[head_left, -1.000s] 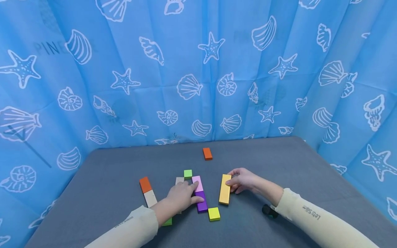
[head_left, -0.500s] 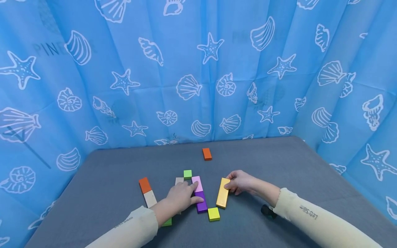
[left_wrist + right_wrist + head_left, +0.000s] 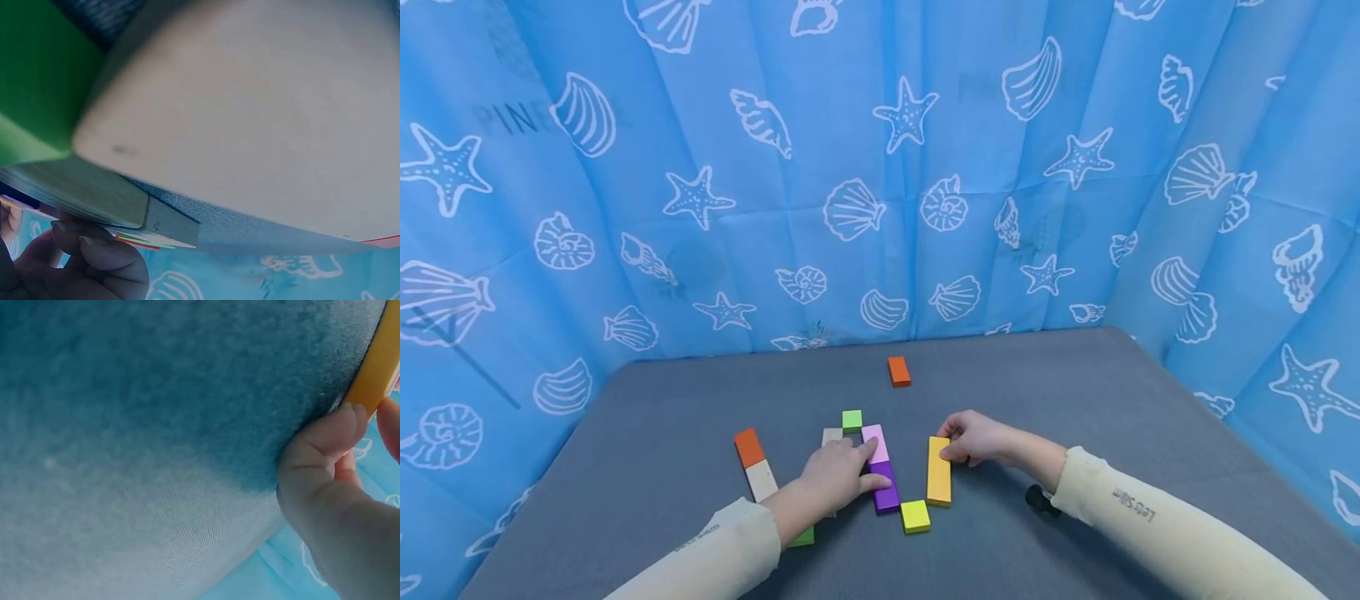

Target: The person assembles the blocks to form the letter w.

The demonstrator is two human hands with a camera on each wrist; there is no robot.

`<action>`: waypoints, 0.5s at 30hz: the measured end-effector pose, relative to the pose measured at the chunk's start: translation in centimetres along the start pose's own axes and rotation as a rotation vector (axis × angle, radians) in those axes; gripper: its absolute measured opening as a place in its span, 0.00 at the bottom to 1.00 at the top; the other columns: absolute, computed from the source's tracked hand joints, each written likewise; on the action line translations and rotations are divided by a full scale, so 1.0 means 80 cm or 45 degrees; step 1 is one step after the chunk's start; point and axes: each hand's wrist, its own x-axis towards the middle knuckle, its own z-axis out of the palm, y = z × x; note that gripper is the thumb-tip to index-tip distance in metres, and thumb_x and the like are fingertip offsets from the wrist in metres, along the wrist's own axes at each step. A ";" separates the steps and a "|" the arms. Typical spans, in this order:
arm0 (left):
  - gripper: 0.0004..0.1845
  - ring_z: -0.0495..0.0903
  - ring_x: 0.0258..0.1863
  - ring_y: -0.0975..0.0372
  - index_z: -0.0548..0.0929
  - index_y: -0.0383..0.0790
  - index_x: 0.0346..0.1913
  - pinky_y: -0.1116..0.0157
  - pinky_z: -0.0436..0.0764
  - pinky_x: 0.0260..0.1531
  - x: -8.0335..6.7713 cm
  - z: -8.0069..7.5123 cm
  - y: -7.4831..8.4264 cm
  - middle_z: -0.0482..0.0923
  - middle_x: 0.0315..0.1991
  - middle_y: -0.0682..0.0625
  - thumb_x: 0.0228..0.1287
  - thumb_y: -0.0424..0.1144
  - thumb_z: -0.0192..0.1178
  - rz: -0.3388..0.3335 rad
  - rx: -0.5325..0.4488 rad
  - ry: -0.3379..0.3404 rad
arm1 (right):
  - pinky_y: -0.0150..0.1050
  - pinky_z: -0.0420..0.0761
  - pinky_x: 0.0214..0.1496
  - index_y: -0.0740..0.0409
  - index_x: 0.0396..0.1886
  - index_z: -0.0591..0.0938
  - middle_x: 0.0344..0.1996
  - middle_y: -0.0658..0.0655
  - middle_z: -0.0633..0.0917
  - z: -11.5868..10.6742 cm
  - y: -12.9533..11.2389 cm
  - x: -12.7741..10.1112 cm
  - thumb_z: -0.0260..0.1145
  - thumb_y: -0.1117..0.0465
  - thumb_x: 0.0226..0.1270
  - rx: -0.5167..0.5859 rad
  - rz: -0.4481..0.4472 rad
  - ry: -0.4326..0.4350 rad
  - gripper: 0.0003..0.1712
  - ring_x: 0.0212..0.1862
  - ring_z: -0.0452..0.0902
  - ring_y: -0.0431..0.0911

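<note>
In the head view my left hand (image 3: pixel 833 477) rests over the blocks, its index fingertip on the pink block (image 3: pixel 872 432) and its thumb on the purple block (image 3: pixel 887 500). These two lie end to end. A greyish wooden block (image 3: pixel 832 434) is partly hidden under this hand. My right hand (image 3: pixel 976 439) pinches the far end of a long yellow-orange block (image 3: pixel 938 479) between thumb and fingers. That grip also shows in the right wrist view on the yellow-orange block (image 3: pixel 375 369). A small yellow block (image 3: pixel 916 517) sits at the near corners of the purple and yellow-orange blocks.
A light green block (image 3: pixel 852 420) lies behind the pink one. To the left, an orange block (image 3: pixel 749 447), a pale wooden block (image 3: pixel 762 480) and a green block (image 3: pixel 805 538) form a slanted row. Another orange block (image 3: pixel 898 372) is farther back. A shell-patterned curtain (image 3: pixel 850 275) hangs behind the table.
My right hand has brought the yellow-orange block nearer and slightly left, turning it until its near end is close to the small yellow block. The left hand has kept its place.
</note>
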 end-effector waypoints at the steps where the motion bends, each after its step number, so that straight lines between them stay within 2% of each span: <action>1: 0.37 0.78 0.48 0.52 0.74 0.46 0.68 0.52 0.78 0.48 0.000 0.000 0.000 0.79 0.51 0.41 0.59 0.63 0.62 0.002 0.000 0.003 | 0.34 0.72 0.29 0.64 0.44 0.80 0.28 0.54 0.76 0.001 0.000 0.000 0.67 0.65 0.65 -0.004 -0.005 0.002 0.09 0.30 0.70 0.45; 15: 0.37 0.77 0.51 0.51 0.74 0.45 0.68 0.51 0.78 0.50 0.000 0.000 0.000 0.78 0.53 0.40 0.60 0.62 0.62 0.007 -0.014 0.003 | 0.35 0.71 0.28 0.63 0.42 0.79 0.24 0.54 0.74 0.005 0.002 0.001 0.67 0.65 0.66 -0.029 -0.034 0.069 0.08 0.27 0.69 0.44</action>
